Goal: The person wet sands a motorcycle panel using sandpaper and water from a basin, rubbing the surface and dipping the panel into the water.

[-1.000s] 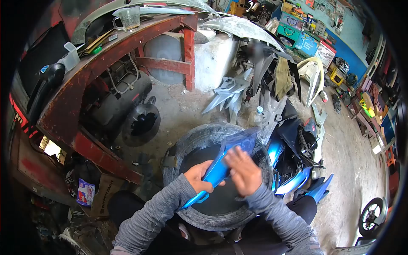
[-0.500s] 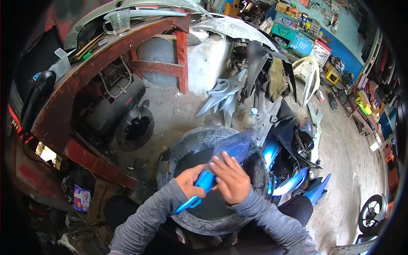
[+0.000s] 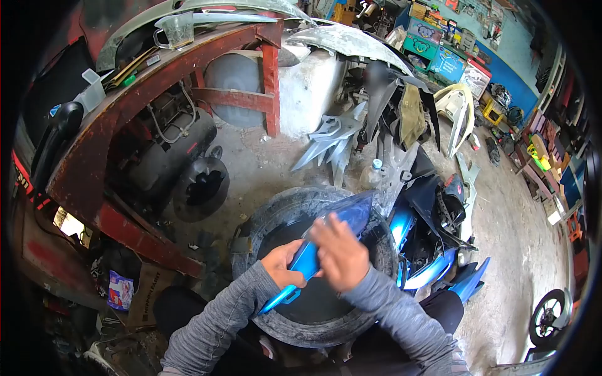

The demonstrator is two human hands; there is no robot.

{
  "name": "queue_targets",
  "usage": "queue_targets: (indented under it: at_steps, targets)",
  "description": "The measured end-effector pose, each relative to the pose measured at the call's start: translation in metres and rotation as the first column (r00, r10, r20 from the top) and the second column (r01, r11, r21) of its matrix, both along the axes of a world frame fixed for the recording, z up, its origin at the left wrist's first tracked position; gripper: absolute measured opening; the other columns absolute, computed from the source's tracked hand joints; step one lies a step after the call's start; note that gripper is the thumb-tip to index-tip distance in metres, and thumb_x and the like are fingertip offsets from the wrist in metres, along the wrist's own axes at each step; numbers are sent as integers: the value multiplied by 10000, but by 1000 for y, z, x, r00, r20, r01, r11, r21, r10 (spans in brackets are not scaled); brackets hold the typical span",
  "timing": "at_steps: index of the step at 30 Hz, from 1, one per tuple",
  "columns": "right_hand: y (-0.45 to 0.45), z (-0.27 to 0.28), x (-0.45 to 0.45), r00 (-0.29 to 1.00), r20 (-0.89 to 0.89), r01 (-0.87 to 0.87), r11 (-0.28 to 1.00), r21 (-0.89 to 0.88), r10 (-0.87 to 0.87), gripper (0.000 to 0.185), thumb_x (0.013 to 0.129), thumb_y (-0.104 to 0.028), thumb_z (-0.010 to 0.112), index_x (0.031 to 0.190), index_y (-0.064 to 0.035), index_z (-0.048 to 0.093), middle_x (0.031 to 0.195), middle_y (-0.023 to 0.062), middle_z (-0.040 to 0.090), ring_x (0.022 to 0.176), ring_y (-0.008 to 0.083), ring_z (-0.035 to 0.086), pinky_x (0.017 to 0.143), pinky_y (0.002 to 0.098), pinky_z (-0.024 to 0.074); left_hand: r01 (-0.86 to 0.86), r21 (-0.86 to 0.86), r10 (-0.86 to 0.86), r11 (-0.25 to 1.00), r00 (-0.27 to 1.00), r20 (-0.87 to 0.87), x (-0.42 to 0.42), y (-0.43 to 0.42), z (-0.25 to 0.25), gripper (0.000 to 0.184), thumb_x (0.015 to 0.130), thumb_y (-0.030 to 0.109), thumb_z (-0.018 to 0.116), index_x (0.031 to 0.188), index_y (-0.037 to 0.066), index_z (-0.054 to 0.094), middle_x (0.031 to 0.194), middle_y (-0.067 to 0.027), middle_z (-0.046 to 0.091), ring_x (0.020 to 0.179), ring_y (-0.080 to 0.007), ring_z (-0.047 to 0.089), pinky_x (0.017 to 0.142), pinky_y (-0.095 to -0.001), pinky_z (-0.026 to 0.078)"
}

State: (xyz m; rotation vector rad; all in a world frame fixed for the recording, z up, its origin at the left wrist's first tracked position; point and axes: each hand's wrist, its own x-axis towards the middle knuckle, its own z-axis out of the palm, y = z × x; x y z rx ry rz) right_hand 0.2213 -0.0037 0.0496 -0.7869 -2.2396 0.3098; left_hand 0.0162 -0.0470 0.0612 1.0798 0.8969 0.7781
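Observation:
A blue plastic motorcycle body panel (image 3: 352,214) slants over a round dark tub, its dull wide end at the upper right and its glossy narrow end at the lower left. My left hand (image 3: 283,263) is wrapped round the narrow part. Across the middle of the panel lies my right hand (image 3: 342,252), fingers stretched out and somewhat blurred by motion. Whether anything is under its palm is hidden. Beneath both hands, the tub (image 3: 285,327) with a thick grey rim holds what looks like murky grey water.
Several blue motorcycle panels (image 3: 433,269) lie on the floor right of the tub. A clear bottle (image 3: 371,177) stands behind it. At the left is a red bench (image 3: 232,99) with a dark compressor tank (image 3: 166,156) underneath. Grey panels (image 3: 332,138) lie farther back.
My right hand has shifted slightly along the panel and its fingers are more blurred. My left hand keeps its hold, and the panel stays in nearly the same place.

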Motion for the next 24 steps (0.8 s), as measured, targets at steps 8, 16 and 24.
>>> queue_targets:
  at_steps: [8, 16, 24]
  targets:
    - [1, -7, 8, 1000, -8, -18, 1000, -18, 17, 440, 853, -21, 576, 1288, -9, 642, 1384, 222, 582, 1364, 448, 471, 1122, 554, 370, 22, -38, -22, 999, 1000, -7, -7, 1, -1, 777, 710, -76, 608, 1456, -22, 398, 1169, -134, 664, 1042, -195, 678, 898, -304, 533]
    - [15, -16, 15, 997, -27, 72, 997, -16, -72, 458, 844, -18, 593, 1299, -23, 641, 1390, 218, 579, 1363, 435, 477, 1110, 550, 388, 14, -62, -10, 998, 999, 50, -5, 0, -3, 806, 714, -76, 619, 1479, -26, 370, 1237, -147, 651, 1132, -225, 670, 948, -313, 517]
    - [14, -26, 21, 998, -50, 31, 999, -15, -32, 425, 882, -24, 543, 1296, 9, 633, 1380, 240, 580, 1389, 445, 441, 1142, 536, 348, 5, -67, -1, 998, 998, 66, -6, 0, -2, 823, 696, -72, 632, 1476, -33, 372, 1223, -129, 641, 1138, -226, 668, 904, -307, 531]
